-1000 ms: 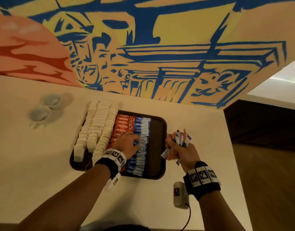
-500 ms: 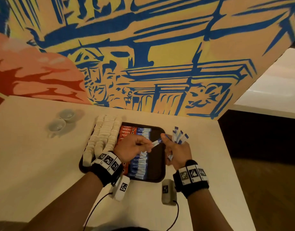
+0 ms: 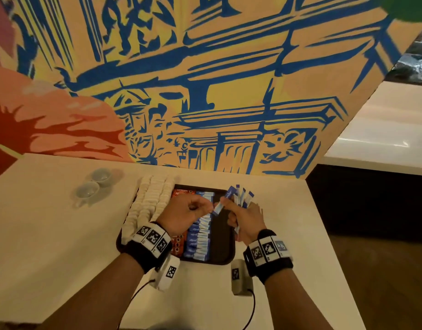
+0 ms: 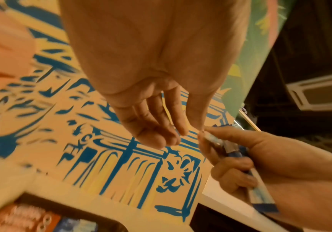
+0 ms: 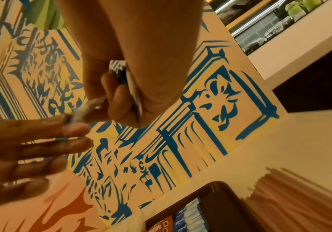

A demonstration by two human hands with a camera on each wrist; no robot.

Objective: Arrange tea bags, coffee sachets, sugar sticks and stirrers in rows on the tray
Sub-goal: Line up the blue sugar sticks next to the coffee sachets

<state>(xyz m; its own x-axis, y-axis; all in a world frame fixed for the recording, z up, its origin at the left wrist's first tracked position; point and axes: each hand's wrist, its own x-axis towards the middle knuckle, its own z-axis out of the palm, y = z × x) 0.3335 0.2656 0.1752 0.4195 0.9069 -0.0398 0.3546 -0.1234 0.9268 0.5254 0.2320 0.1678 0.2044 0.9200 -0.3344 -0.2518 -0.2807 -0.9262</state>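
Note:
A dark brown tray (image 3: 220,246) holds white tea bags (image 3: 152,198) in rows on the left, then red coffee sachets (image 3: 181,192), then a row of blue sugar sticks (image 3: 200,239). Above the tray's right part, my right hand (image 3: 229,206) grips a fanned bunch of blue sugar sticks (image 3: 239,196). My left hand (image 3: 211,207) pinches the end of one stick (image 3: 218,207) that juts from that bunch. In the left wrist view, thumb and forefinger (image 4: 193,133) meet on this stick (image 4: 214,139). Wooden stirrers (image 5: 292,196) lie on the table right of the tray.
Two small pale cups (image 3: 93,184) stand on the cream table, left of the tray. A painted wall rises just behind the tray. The table's right edge (image 3: 324,234) drops to a dark floor. Cabled sensor boxes (image 3: 238,277) hang under both wrists near the tray's front.
My left hand has lifted off the sugar row on the tray and come across to the right hand's bunch, where it now pinches one stick. The head view has tilted upward.

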